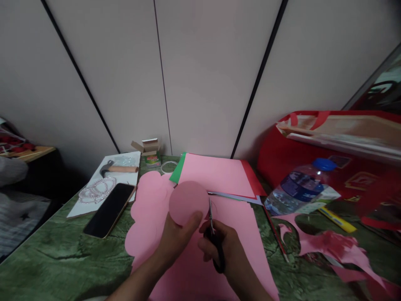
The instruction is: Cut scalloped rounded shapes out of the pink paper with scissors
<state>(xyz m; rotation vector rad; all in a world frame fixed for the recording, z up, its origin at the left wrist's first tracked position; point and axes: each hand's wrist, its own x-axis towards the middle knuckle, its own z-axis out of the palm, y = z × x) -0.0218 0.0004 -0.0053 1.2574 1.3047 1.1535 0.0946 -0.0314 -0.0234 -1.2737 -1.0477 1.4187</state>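
My left hand pinches a round pink paper disc by its lower edge, thumb on top and fingers underneath. In my right hand is a pair of scissors with black handles. The blades point away from me and lie at the disc's right edge; whether they are parted I cannot make out. Below both hands lies a large pink paper sheet. Several pink paper rounds lie along its left side, partly overlapping.
Behind are stacked pink, red and green sheets. To the left are a phone, a hammer, beads and a small box. At right: a water bottle, a red bag, a pencil, paper scraps.
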